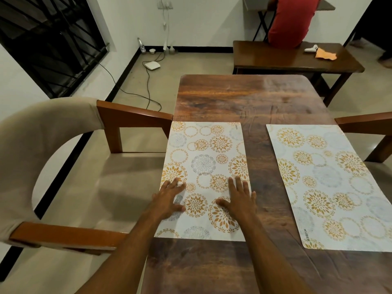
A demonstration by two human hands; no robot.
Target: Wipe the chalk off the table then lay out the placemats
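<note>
My left hand (169,198) and right hand (238,200) lie flat, fingers spread, on the placemat (203,153) at the left edge of the tabletop (244,98). I'd press lightly, smooth outward, and square it with the second placemat (331,183).

Dim warm indoor light; glare on table (275,90) far end; soft shadows; wide-angle bending at edges.
</note>
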